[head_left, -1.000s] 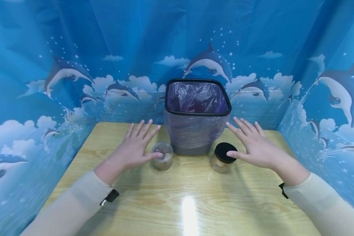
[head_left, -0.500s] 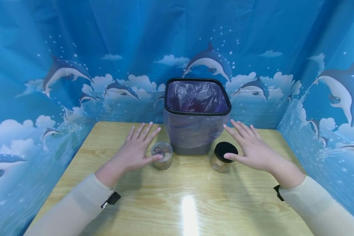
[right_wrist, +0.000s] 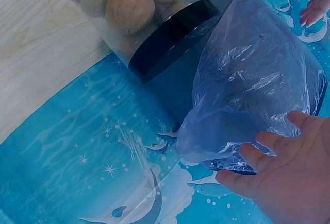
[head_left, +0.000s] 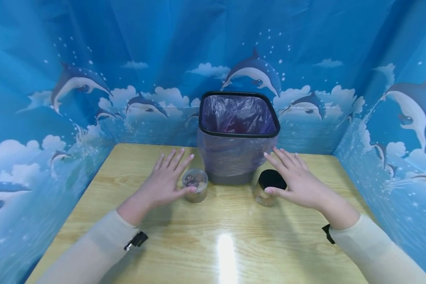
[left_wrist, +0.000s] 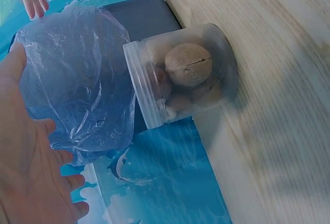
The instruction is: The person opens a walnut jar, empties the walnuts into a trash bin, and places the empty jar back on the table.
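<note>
My left hand (head_left: 161,179) hovers with straight, spread fingers beside a clear plastic jar (head_left: 195,196), its thumb overlapping the rim in the head view. Round brown walnuts (left_wrist: 188,64) show through that jar's wall; it has no black lid. On the other side, my right hand (head_left: 298,181) is also spread and holds nothing. Its thumb overlaps the black lid (head_left: 271,178) of a second clear jar (head_left: 264,197). Walnuts (right_wrist: 130,9) fill this jar too, as the right wrist view shows. Both jars stand upright on the table.
A grey trash bin (head_left: 230,179) stands behind and between the jars, lined with a translucent purple bag (head_left: 234,156) under a black rim (head_left: 239,135). The wooden table (head_left: 184,244) meets a blue dolphin-print curtain (head_left: 156,39) at its back and sides.
My right hand has drifted left, so its thumb reaches farther across the black lid. My left hand has shifted very slightly right. Jars and bin stay in place.
</note>
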